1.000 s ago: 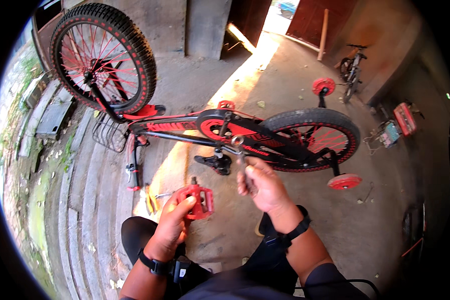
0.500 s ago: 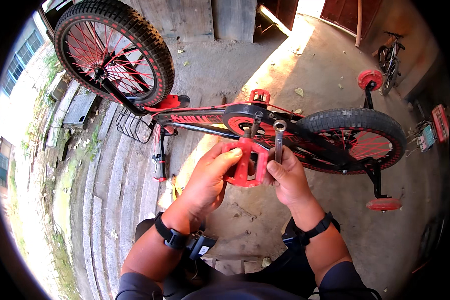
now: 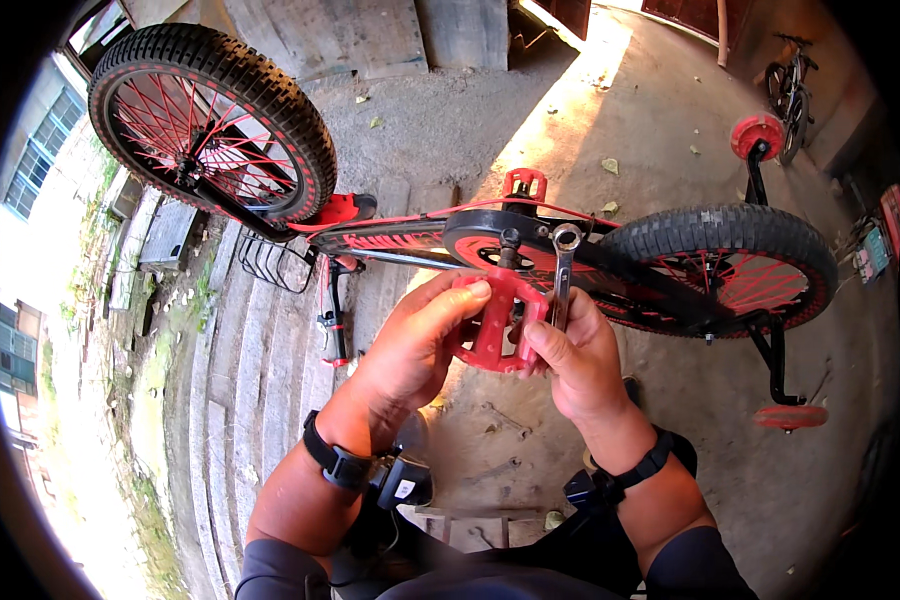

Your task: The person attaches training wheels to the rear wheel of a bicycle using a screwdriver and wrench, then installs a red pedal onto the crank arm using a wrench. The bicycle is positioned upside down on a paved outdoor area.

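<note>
My left hand (image 3: 410, 340) pinches a red bicycle pedal (image 3: 492, 338) by its left side, with thumb and fingers closed on it. The pedal's spindle end points away from me and lines up with the near crank arm (image 3: 510, 240); whether they touch, I cannot tell. In my right hand (image 3: 582, 365) a combination wrench (image 3: 563, 272) stands upright, its ring end up, while the fingertips also rest against the pedal's right side. Just beyond both hands lies the black and red bicycle frame (image 3: 390, 240), turned upside down. A second red pedal (image 3: 525, 184) sits on the far side.
The front wheel (image 3: 315, 150) rises at left, and the rear wheel (image 3: 820, 260) is at right between two red training wheels (image 3: 757, 135). The handlebar (image 3: 334, 320) is down by stone steps (image 3: 255, 400). Loose tools (image 3: 508, 420) lie on the floor below my hands.
The pedal's spindle end has come from left of the crank arm's end into line with it. The wrench has shifted slightly and stays in my right hand. The view has moved a little.
</note>
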Demonstrator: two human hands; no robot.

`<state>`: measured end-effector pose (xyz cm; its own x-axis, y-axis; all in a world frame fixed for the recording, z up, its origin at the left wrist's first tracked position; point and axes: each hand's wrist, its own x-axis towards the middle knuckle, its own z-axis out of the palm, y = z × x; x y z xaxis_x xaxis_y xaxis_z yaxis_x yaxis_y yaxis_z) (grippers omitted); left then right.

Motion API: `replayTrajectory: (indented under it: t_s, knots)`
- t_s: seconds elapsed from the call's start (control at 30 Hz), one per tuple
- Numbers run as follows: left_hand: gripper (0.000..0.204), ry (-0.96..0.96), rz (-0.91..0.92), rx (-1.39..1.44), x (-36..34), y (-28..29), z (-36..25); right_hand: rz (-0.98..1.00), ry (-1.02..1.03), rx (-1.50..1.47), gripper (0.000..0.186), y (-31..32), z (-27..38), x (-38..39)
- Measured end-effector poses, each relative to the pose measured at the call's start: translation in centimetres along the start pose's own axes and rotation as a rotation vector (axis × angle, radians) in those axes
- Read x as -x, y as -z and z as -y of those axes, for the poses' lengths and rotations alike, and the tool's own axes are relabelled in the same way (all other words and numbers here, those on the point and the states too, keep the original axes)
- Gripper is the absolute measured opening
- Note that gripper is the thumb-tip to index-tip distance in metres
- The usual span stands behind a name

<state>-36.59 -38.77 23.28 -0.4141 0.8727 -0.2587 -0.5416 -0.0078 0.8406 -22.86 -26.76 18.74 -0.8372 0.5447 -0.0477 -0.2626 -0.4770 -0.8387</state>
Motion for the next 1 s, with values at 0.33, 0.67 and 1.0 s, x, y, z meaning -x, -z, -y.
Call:
replayTrajectory:
  t_s: [0.33,0.67,1.0]
  knots:
    - [0.032,-0.005,0.005,0.032,-1.5,1.2,-1.4,0.036,0.048,0.031,0.027,-0.1,-0.8,-0.3]
    - [0.028,0.141,-0.032,0.042,-2.7,2.0,-1.7,0.02,0.075,-0.004,0.026,-0.3,-1.5,-0.3]
    - [0.035,0.171,0.067,0.108,-3.5,2.0,-0.8,0.043,0.005,-0.09,0.022,0.3,-1.1,-0.2]
